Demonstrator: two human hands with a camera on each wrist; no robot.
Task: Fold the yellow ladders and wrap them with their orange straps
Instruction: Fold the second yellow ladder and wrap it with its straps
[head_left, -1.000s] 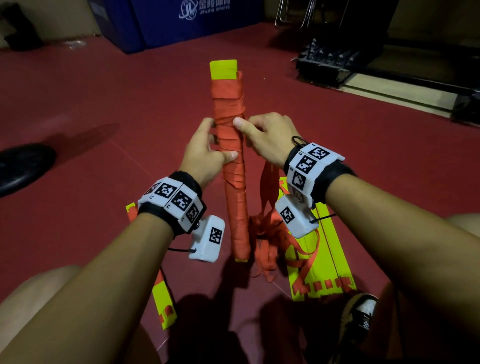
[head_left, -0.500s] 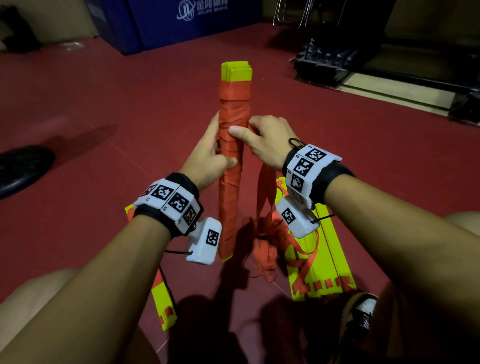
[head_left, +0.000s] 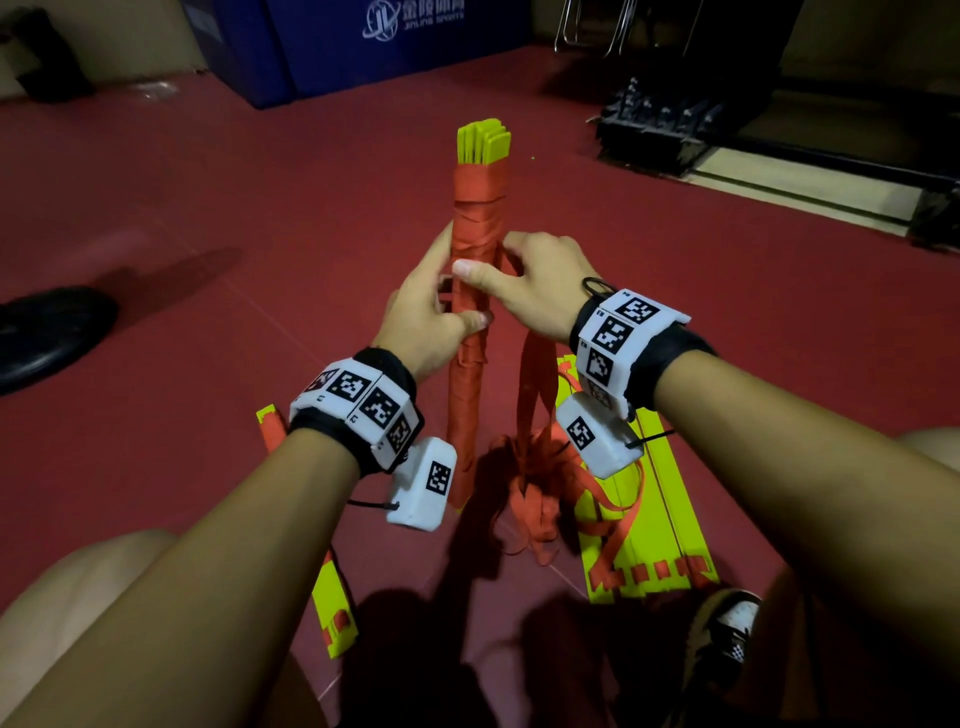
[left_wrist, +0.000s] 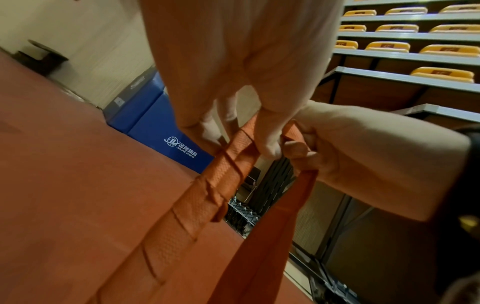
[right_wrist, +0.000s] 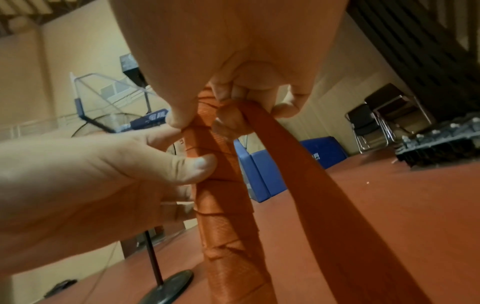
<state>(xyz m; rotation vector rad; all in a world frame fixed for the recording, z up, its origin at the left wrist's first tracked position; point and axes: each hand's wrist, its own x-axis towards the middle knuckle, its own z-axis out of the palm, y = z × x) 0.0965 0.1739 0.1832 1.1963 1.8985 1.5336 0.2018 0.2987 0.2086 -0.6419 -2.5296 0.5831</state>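
1. Across the red floor (head_left: 156, 218), its far edge lined by a blue box (head_left: 363, 47) and a dark rack (head_left: 660, 130), I see the largest loose pieces: a flat yellow ladder (head_left: 670, 519) at the near right by a shoe, and another ladder piece (head_left: 332, 608) at the near left.
2. Between them, the folded ladder bundle (head_left: 475, 208) stands upright near the floor's middle, orange wrapping covering nearly all of it, yellow rung ends poking out on top.
3. My left hand (head_left: 426, 317) curls round the bundle at mid-height, thumb pressed across the front of the wrap.
4. My right hand (head_left: 535, 280) sits just above it, thumb flat on the wrap, fingers pinching the orange strap (head_left: 532, 395), whose loose tail hangs to a heap on the floor.
5. Step in hand, as I judge it: winding the strap round the bundle, mid-turn. Next I expect to carry the strap behind the bundle under tension while the left thumb pins the last turn, so nothing slackens.
6. Only the right wrist view shows the strap (right_wrist: 298, 164) leaving the fingertips (right_wrist: 228, 121) taut; only the left wrist view shows the left fingers (left_wrist: 267, 142) hooked over the wrap's far side. Only the head view shows the heap and the yellow top.
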